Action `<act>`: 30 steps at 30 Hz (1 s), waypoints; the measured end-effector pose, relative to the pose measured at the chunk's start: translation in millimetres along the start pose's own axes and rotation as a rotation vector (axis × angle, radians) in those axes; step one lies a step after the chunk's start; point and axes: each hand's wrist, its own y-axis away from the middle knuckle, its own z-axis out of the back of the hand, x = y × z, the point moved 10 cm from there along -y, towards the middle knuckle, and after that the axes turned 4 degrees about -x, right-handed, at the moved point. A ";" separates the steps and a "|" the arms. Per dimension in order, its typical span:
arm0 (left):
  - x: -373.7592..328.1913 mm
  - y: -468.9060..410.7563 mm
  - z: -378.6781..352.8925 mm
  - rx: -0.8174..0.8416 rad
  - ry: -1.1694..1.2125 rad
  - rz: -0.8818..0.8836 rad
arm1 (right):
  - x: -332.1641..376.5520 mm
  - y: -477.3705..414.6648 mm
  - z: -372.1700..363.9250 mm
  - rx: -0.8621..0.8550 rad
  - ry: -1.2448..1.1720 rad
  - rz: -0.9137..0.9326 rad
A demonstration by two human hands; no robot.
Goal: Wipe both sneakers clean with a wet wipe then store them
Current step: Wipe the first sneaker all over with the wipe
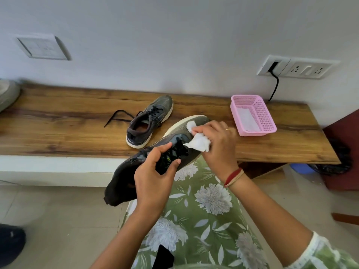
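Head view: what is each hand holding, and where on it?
The left hand grips a sneaker across its laced midfoot. The right hand clutches a bunched wet wipe against the toe area.

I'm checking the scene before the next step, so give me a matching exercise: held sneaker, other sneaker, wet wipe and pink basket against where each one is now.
Things:
1. held sneaker
2. other sneaker
3. wet wipe
4. pink basket

Places:
A. standing on the wooden shelf, laces trailing
B. in the right hand, pressed on a shoe's upper
C. on the shelf's right part, white sheet inside
D. gripped by the left hand above the lap

Pairs: 1-D, 2-A, 3-B, 4-C
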 end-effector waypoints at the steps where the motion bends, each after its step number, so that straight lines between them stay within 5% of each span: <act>1: -0.3 1.1 0.4 -0.003 0.001 -0.008 | -2.3 -3.4 3.7 -0.016 0.063 0.015; 6: -3.6 6.2 -0.7 -0.017 -0.001 -0.058 | -29.9 -18.0 20.7 -0.146 -0.054 -0.147; 10: 1.8 9.0 -0.9 -0.044 -0.025 -0.085 | -1.7 -7.4 6.8 -0.030 -0.029 0.017; 15: 8.5 12.0 -6.5 -0.031 -0.023 -0.115 | -36.7 -22.4 13.4 -0.094 -0.100 -0.162; 19: 14.0 11.7 -7.7 -0.027 -0.026 -0.103 | -1.1 -3.2 -10.1 0.081 -0.053 0.035; 23: 17.0 12.2 -10.6 -0.004 -0.006 -0.072 | -48.5 -17.9 3.3 -0.068 -0.091 -0.216; 28: 19.0 10.0 -12.6 -0.002 0.052 -0.002 | -2.0 3.7 -20.3 0.093 -0.055 -0.011; 30: 20.6 12.2 -13.1 0.008 0.036 -0.011 | -27.1 -8.2 -13.9 0.062 -0.041 -0.108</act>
